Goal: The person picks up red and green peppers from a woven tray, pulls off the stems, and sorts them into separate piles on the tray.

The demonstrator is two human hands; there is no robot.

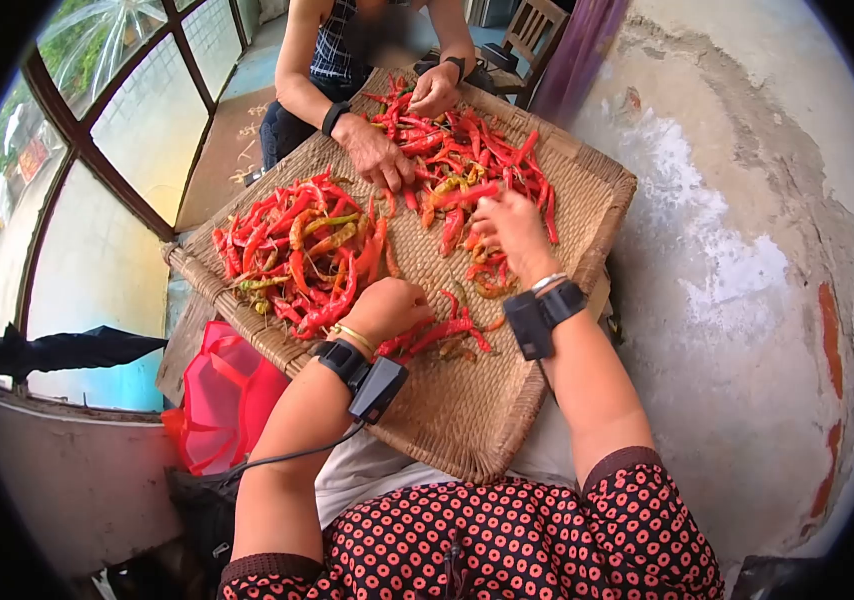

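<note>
From my remote seat, the biggest thing is the wall (747, 250) on the right, rough plaster with patches flaked off, and the arched window (97, 250) with dark bars on the left. Between them lies the tray (467, 400), a flat square of tightly woven straw with a bound rim. It seems to rest across my wearer's knees and to reach the person opposite, which I judge lets both work from it. A red bag (222, 400) of thin, slack plastic sits just beside the tray's left edge. The chillies (297, 250) lie on the tray in two loose heaps, one at the left and one at the far side, with bare weave between them. I take that gap as keeping the lots apart. They are long, thin, curved and glossy, mostly red, with some orange or green. The co-worker's hands (377, 150) rest on the far heap. The left hand (387, 308) is closed in a fist around a few red chillies whose tips stick out to the right, low on the weave. The right hand (512, 228) has its fingers bent down among the scattered chillies, but I cannot tell whether it pinches one. Each wrist wears a black boxy unit (537, 318) on a strap.
</note>
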